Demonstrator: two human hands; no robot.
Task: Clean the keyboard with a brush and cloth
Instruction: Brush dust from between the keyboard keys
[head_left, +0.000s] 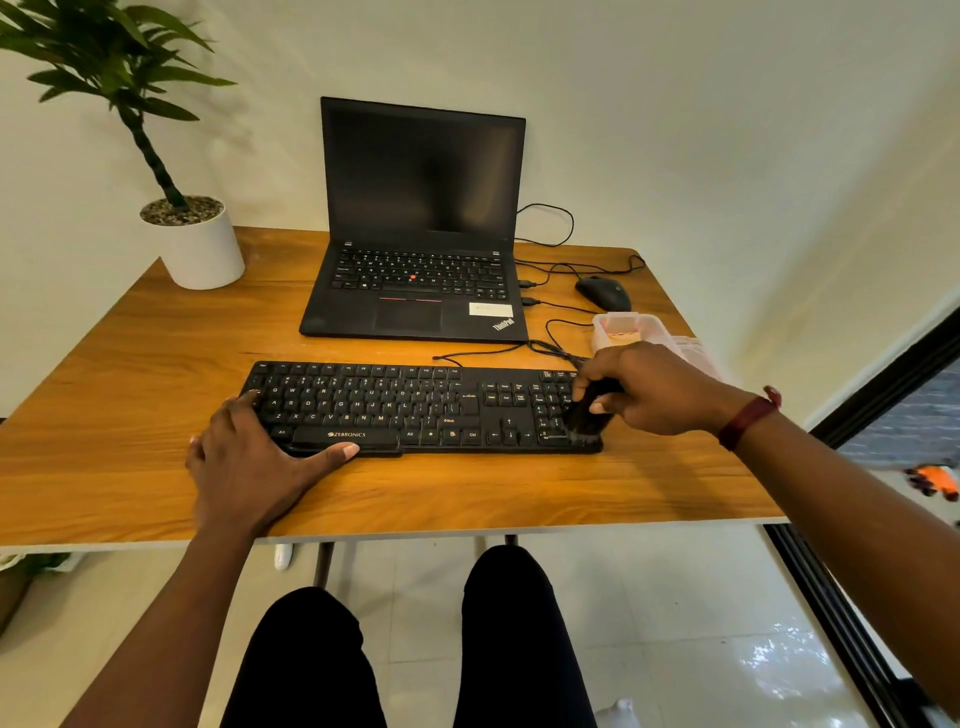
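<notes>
A black keyboard (415, 408) lies across the middle of the wooden desk (130, 364). My right hand (654, 387) grips a dark brush (587, 415), whose bristles touch the number pad at the keyboard's right end. My left hand (249, 462) rests flat on the keyboard's left end, fingers over the left keys and thumb stretched along the front edge below the space bar. No cloth is visible.
An open black laptop (421, 249) stands behind the keyboard, with cables and a black mouse (603, 292) to its right. A clear plastic container (623, 328) sits behind my right hand. A potted plant (200, 244) occupies the back left corner. My legs are under the desk's front edge.
</notes>
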